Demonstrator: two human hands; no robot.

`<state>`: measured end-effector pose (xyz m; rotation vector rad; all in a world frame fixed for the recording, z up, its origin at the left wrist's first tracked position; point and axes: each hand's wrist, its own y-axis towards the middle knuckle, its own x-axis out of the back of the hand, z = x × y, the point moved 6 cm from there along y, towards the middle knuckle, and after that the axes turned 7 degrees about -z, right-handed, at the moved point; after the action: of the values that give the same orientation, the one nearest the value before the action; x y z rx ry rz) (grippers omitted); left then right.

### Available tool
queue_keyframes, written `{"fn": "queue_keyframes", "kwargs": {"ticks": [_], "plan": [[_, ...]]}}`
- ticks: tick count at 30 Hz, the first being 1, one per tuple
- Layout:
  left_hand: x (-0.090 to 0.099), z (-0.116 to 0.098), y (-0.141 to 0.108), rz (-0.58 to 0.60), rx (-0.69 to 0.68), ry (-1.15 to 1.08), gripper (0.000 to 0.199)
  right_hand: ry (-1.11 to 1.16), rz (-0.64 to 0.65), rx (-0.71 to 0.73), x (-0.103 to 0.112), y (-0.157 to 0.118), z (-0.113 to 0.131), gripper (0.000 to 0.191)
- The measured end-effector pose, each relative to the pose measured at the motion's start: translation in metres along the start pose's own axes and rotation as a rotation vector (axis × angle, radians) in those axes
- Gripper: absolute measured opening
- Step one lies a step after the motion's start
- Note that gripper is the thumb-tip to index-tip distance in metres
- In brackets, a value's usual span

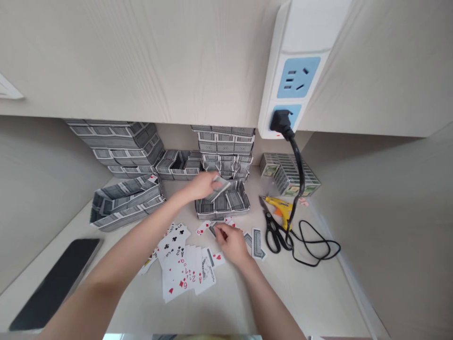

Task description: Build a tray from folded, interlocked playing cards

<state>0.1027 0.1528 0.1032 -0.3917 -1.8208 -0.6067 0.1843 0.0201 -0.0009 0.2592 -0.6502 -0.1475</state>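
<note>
Grey card (221, 189) sat pinched in our left hand (204, 185) over the card tray (222, 214); our right hand (231, 242), grip unclear to us, partly hid a second card (213, 229); pale desktop (307, 293) below, wood-grain panel (159, 61) cropping stacked boxes (226, 142)

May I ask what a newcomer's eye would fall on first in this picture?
Probably the white power strip, upper right of centre, with its black plug. Below, the left hand holds a playing card over an open card-built box; a yellow glue gun and scissors lie farther right.
</note>
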Motion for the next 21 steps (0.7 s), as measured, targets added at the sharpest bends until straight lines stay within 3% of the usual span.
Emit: {"fn": "queue_keyframes", "kwargs": {"ticks": [2, 4, 8, 11, 14, 16, 21], "plan": [[0.034, 0.019, -0.009, -0.124, 0.086, 0.053, 0.028, 0.002, 0.002, -0.001, 0.0, 0.0, 0.0, 0.021], [0.064, 0.043, -0.026, -0.17, 0.2, 0.194, 0.031, 0.009, 0.015, 0.004, 0.0, -0.001, 0.001, 0.022], [0.104, 0.093, -0.068, -0.13, 0.361, 0.5, 0.034, 0.012, 0.034, 0.018, -0.001, -0.003, 0.002, 0.022], [0.103, 0.128, -0.095, -0.013, 0.472, 0.57, 0.033, 0.01, 0.043, 0.021, -0.002, -0.004, 0.001, 0.022], [0.09, 0.148, -0.11, 0.008, 0.506, 0.466, 0.035, 0.004, 0.052, 0.027, -0.004, -0.005, 0.0, 0.022], [0.083, 0.155, -0.117, -0.052, 0.493, 0.341, 0.039, 0.0, 0.051, 0.025, -0.005, -0.005, -0.002, 0.022], [0.081, 0.174, -0.136, -0.344, 0.532, 0.117, 0.04, 0.009, 0.059, 0.028, -0.006, -0.007, -0.002, 0.023]]}}
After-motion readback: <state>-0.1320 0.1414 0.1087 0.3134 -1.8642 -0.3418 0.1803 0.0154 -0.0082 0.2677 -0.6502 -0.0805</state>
